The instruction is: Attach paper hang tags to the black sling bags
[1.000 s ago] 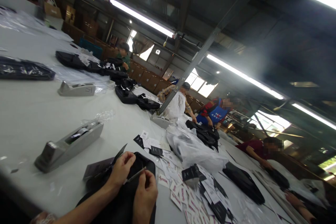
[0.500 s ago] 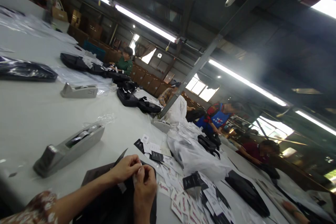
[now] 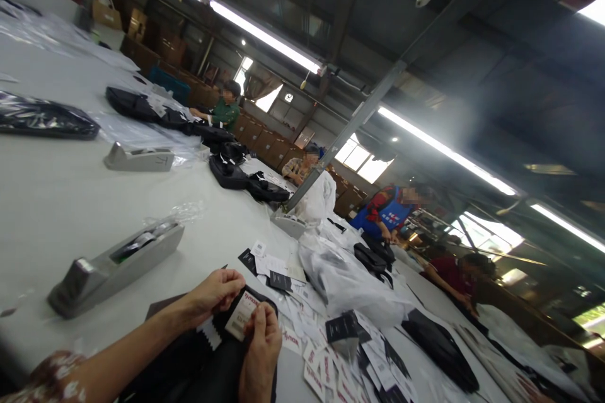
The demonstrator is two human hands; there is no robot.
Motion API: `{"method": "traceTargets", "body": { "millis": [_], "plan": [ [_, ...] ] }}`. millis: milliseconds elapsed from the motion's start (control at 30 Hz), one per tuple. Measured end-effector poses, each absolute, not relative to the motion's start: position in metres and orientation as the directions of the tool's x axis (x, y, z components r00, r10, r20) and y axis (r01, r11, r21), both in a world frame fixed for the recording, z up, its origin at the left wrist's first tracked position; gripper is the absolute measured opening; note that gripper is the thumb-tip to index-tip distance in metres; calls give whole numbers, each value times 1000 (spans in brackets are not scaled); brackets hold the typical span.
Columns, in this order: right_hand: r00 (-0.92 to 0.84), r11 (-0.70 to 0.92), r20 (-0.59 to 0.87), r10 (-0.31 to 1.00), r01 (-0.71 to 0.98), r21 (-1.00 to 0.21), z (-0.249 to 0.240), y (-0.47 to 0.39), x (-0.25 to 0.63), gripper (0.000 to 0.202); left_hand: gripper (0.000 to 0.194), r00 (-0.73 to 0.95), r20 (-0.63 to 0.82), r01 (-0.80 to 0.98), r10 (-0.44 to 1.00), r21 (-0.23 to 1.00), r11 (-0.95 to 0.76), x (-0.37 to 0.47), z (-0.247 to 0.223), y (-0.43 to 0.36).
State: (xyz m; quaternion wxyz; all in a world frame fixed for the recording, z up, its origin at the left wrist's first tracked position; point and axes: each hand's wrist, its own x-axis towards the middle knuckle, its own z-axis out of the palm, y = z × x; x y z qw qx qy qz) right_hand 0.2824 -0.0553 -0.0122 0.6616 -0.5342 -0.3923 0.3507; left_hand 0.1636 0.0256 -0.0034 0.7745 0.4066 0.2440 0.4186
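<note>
A white price tag point(image 3: 240, 318) with red lettering and a barcode lies over a black bag point(image 3: 189, 368) in front of me. My left hand point(image 3: 220, 293) is closed in a pinch just above the tag's upper left; whatever is between its fingertips is too small to make out. My right hand point(image 3: 261, 343) pinches at the tag's right edge, its fingers covering part of it. Beside the tag, a pale zigzag-edged strip point(image 3: 209, 332) sits on the bag. The bag's lower part runs out of view.
Left of the bag stands a grey tape dispenser point(image 3: 118, 264), with another dispenser point(image 3: 139, 158) beyond. Loose tags point(image 3: 326, 365) and black cards spread to the right, by a white plastic bag point(image 3: 340, 271). Black bags point(image 3: 246, 179) lie farther back. Several co-workers sit or stand around.
My hands have moved apart from a joined pinch, my left one shifting left. The tag's printed face now shows between them.
</note>
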Motion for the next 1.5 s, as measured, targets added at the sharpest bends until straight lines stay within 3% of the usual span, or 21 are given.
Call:
{"method": "traceTargets", "body": {
  "millis": [233,467,733,1067,1267,1500],
  "plan": [
    [449,170,137,883,-33,-985,-15,-55,286,37,31,542,-19,-224,840,960,166,173,-13,4],
    [416,138,104,903,-53,-989,-30,-48,293,40,27,534,54,-258,844,961,102,175,-17,1],
    [445,181,204,872,96,-979,-10,-58,283,39,25,530,37,-233,847,967,103,174,-17,2],
    [443,86,181,878,226,-970,-21,-57,290,35,20,467,-6,-191,884,976,108,177,-19,-5],
    [443,103,169,881,171,-980,-23,-59,288,34,22,468,-53,-151,882,979,139,180,-12,-6],
    [570,138,69,819,-79,-987,-37,-58,290,38,28,539,-2,-224,842,964,146,187,-12,-6]
  ]
}}
